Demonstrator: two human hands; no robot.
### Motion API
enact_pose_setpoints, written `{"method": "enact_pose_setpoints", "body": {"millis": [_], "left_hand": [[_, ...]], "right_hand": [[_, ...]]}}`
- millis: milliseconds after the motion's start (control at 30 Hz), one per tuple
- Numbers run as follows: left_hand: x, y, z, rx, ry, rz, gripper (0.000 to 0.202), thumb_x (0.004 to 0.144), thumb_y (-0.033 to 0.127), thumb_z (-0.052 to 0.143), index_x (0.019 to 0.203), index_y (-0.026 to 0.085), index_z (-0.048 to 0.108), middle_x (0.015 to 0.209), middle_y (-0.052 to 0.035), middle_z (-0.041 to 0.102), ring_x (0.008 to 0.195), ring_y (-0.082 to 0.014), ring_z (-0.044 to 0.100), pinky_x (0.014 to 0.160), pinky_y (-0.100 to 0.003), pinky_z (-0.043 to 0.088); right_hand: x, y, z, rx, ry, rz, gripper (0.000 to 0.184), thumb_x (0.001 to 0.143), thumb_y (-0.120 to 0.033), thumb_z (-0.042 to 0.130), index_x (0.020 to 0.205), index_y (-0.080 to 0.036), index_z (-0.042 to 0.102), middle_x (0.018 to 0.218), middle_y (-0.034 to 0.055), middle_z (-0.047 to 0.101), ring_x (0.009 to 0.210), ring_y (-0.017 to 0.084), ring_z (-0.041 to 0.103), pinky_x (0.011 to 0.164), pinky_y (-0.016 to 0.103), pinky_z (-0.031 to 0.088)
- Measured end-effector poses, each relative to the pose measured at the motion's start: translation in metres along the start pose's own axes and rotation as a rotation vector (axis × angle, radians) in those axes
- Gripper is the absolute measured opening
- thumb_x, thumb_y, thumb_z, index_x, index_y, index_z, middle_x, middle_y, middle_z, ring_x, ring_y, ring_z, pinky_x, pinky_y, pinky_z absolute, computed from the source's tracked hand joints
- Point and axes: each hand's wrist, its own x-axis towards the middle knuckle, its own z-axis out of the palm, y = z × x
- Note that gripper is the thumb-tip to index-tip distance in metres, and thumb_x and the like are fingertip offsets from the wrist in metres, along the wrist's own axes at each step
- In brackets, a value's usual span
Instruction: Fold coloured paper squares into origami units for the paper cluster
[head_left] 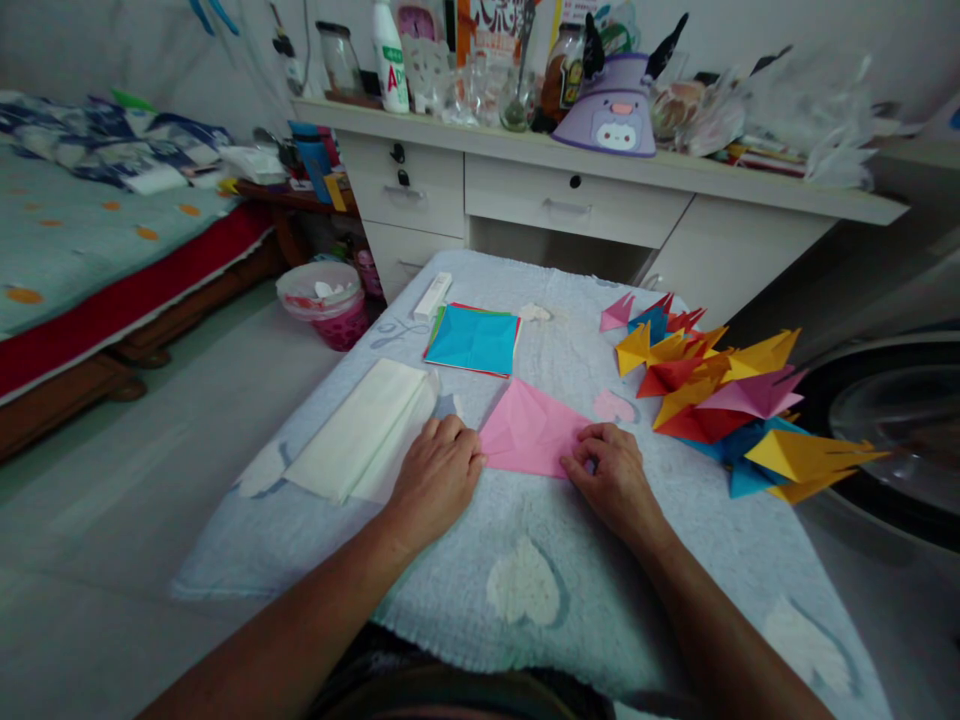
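A pink sheet of origami paper (529, 430), with creases across it, lies on the cloth-covered table between my hands. My left hand (441, 465) pinches its left corner, fingers curled together. At the right edge, my right hand (611, 470) grips the paper between thumb and fingers. Beyond it sits a stack of square coloured paper (474, 340), blue on top. A folded pale cream sheet (360, 425) rests beside my left hand. To the right is a pile of folded paper cranes (709, 385) in yellow, red, blue and pink.
A small white box (433, 296) lies near the paper stack. Past the table stands a white desk (577, 200) crowded with jars, a bottle and plastic bags. A pink waste bin (334, 310) is on the floor at left, near a bed (112, 235). A round dark door (892, 420) is at right.
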Motion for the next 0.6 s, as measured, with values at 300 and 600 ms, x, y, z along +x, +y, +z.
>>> {"method": "enact_pose_setpoints", "body": {"millis": [300,600], "left_hand": [[0.0005,0.0018,-0.0030,0.003,-0.019,-0.004,0.014,0.091,0.022,0.051,0.080,0.018,0.058,0.090,-0.0069,0.055,0.089,-0.0239,0.050,0.083,-0.039,0.042],[0.0001,0.0003,-0.0009,0.017,-0.003,0.011,0.014,0.091,0.023,0.051,0.079,0.019,0.057,0.089,-0.0061,0.055,0.089,-0.0232,0.050,0.082,-0.038,0.042]], "right_hand": [[0.0011,0.0010,0.0021,-0.007,0.015,0.001,0.023,0.077,-0.027,0.067,0.056,-0.021,0.059,0.091,0.0075,0.064,0.091,0.024,0.057,0.087,0.043,0.041],[0.0009,0.0007,0.0034,-0.020,0.036,0.007,0.023,0.077,-0.027,0.069,0.057,-0.021,0.059,0.091,0.0069,0.064,0.089,0.024,0.057,0.085,0.042,0.040]]}}
